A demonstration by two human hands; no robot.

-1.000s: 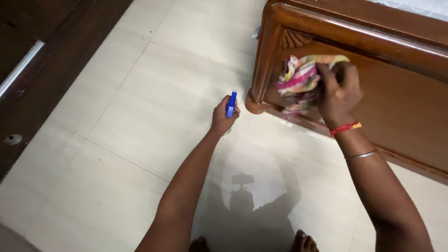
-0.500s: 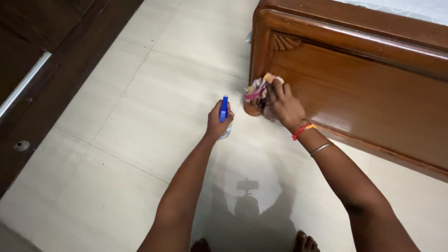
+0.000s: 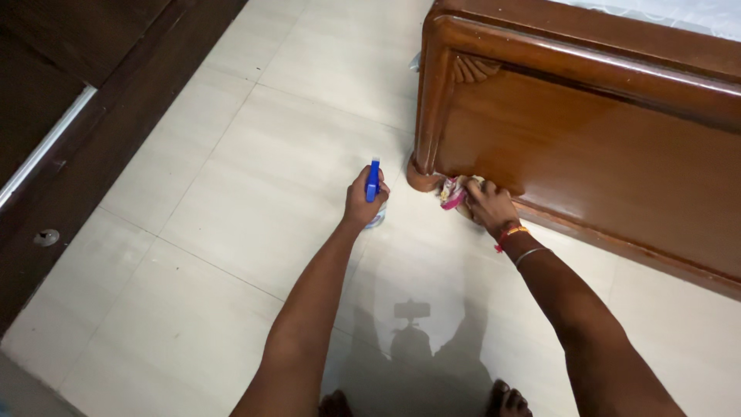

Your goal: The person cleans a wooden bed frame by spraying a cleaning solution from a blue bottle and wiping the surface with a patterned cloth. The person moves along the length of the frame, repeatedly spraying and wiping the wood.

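Observation:
My left hand (image 3: pixel 361 199) grips a spray bottle (image 3: pixel 373 185) with a blue trigger head, held upright just above the tiled floor. My right hand (image 3: pixel 488 205) presses a bunched pink, yellow and white cloth (image 3: pixel 452 191) against the bottom edge of a glossy brown wooden bed footboard (image 3: pixel 587 147), close to its rounded corner foot (image 3: pixel 421 179). A red thread and a thin metal bangle circle my right wrist. The two hands are about a hand's width apart.
Pale beige floor tiles (image 3: pixel 247 185) fill the middle. A dark wooden door and frame (image 3: pixel 69 100) run along the left, with a round metal door stop (image 3: pixel 46 237). A light mattress edge (image 3: pixel 679 11) shows at top right. My bare toes (image 3: pixel 505 398) sit at the bottom.
My right hand has carried the cloth down the footboard panel, from its upper left part to the bottom edge by the corner foot. The left hand with the bottle has barely moved.

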